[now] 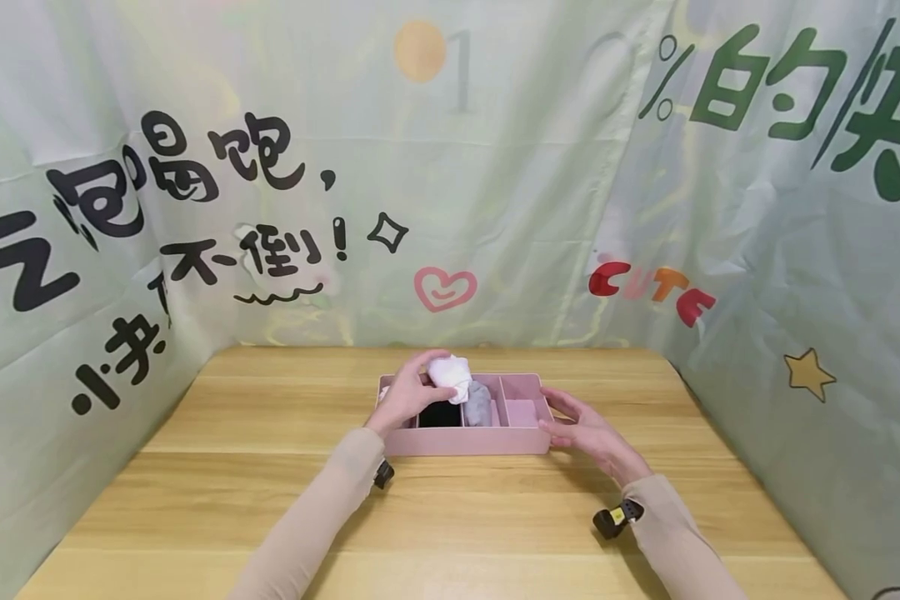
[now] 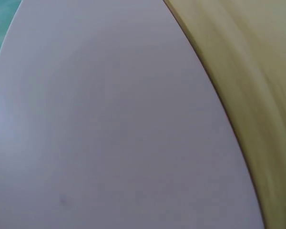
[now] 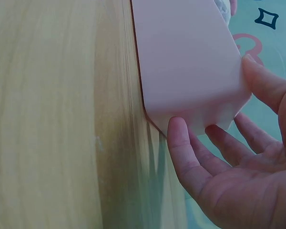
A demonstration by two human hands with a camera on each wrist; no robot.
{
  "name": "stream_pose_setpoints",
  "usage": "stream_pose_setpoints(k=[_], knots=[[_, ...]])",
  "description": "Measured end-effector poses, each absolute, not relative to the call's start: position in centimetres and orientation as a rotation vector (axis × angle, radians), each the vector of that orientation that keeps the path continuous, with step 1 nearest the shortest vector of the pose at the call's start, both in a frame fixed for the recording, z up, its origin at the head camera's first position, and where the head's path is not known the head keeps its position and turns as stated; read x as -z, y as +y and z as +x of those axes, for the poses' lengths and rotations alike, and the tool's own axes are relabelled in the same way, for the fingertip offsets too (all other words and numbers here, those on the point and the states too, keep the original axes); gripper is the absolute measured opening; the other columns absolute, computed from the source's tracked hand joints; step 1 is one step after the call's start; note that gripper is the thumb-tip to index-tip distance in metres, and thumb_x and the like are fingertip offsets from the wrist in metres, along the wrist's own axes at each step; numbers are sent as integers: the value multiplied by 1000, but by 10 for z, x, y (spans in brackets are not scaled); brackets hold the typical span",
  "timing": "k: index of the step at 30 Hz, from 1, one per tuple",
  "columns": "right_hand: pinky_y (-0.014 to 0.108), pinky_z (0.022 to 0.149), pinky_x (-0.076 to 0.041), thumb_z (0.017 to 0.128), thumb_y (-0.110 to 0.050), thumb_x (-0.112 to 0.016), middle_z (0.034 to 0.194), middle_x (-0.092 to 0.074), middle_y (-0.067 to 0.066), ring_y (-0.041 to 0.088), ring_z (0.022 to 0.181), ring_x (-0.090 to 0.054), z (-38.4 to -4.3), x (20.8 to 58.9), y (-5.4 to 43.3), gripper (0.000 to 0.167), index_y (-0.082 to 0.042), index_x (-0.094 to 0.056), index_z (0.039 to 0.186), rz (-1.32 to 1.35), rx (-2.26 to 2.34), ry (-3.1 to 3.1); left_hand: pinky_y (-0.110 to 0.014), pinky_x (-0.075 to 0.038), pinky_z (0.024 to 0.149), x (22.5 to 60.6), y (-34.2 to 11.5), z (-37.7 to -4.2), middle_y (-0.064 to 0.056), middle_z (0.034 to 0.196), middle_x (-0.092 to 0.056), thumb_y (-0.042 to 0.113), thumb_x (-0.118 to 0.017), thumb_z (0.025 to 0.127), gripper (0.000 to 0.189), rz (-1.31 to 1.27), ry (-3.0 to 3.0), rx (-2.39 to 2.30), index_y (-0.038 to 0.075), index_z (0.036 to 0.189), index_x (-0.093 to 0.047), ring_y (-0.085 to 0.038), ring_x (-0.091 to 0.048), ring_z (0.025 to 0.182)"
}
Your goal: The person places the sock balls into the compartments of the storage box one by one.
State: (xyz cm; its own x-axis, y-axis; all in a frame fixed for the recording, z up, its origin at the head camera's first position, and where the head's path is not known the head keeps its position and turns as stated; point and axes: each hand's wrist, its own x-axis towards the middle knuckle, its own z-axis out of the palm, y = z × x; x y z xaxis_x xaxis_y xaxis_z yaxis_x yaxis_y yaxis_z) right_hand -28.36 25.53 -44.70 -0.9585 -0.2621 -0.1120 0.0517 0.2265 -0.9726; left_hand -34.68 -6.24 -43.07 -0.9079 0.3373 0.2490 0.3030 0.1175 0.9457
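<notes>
A pink storage box (image 1: pixel 465 442) with several compartments stands on the wooden table. Above it, my left hand (image 1: pixel 407 395) pinches a white rolled cloth bundle, sock-like (image 1: pixel 451 377), between thumb and fingers. A grey rolled bundle (image 1: pixel 478 405) lies in a middle compartment, and something black (image 1: pixel 439 414) fills the one to its left. My right hand (image 3: pixel 248 167) holds the box's right end, thumb at the upper near corner and bent fingertips against the end wall. In the left wrist view the box's front wall (image 2: pixel 124 119) fills most of the frame; the left hand's fingers are hidden there.
The rightmost compartment holds a pink block-like shape (image 1: pixel 522 412). Wooden tabletop (image 1: pixel 480 517) extends around the box. Printed fabric curtains (image 1: pixel 510 208) stand behind the table and on both sides.
</notes>
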Motion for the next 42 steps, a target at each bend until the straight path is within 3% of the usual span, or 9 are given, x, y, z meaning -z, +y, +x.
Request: stream_pose_setpoints(k=[6, 12, 18, 23, 30, 42], knots=[[36, 93, -53, 93, -16, -67, 161, -20, 20, 43, 139, -36, -285, 448, 258, 75, -11, -25, 156, -188, 1793, 2240, -32, -59, 75, 431, -52, -346, -15, 128, -56, 0, -79, 79, 64, 732, 2305, -1983, 10, 137, -52, -23, -70, 94], [35, 91, -53, 92, -18, -69, 161, -19, 21, 41, 137, -39, -286, 445, 259, 78, -10, -24, 156, -218, 1803, 2235, -33, -59, 76, 429, -41, -344, -15, 128, -58, 5, -81, 79, 64, 725, 2302, -1946, 16, 136, -55, -22, -69, 97], [37, 92, -53, 92, -17, -68, 161, -18, 22, 37, 132, -45, -286, 444, 258, 78, -9, -23, 156, -217, 1793, 2243, -30, -59, 77, 427, -27, -342, -18, 131, -52, 3, -81, 78, 66, 718, 2320, -1890, 15, 137, -54, -22, -68, 99], [39, 94, -53, 92, -15, -68, 161, -19, 20, 39, 134, -44, -285, 446, 257, 77, -10, -25, 155, -184, 1798, 2246, -30, -59, 74, 427, -17, -337, -17, 116, -67, 2, -80, 78, 65, 751, 2273, -1882, 12, 137, -55, -19, -69, 94], [41, 96, -52, 93, -14, -66, 162, -18, 20, 44, 138, -38, -284, 449, 257, 76, -10, -24, 156, -185, 1790, 2244, -26, -56, 67, 433, -5, -334, -5, 103, -68, 13, -85, 76, 63, 740, 2359, -1811, 19, 133, -60, -12, -67, 85], [42, 96, -52, 94, -13, -64, 161, -19, 21, 40, 135, -41, -284, 447, 255, 72, -10, -25, 155, -180, 1785, 2254, -23, -54, 64, 434, 18, -335, -4, 88, -72, 13, -85, 76, 62, 791, 2459, -1738, 15, 132, -60, -8, -65, 77]])
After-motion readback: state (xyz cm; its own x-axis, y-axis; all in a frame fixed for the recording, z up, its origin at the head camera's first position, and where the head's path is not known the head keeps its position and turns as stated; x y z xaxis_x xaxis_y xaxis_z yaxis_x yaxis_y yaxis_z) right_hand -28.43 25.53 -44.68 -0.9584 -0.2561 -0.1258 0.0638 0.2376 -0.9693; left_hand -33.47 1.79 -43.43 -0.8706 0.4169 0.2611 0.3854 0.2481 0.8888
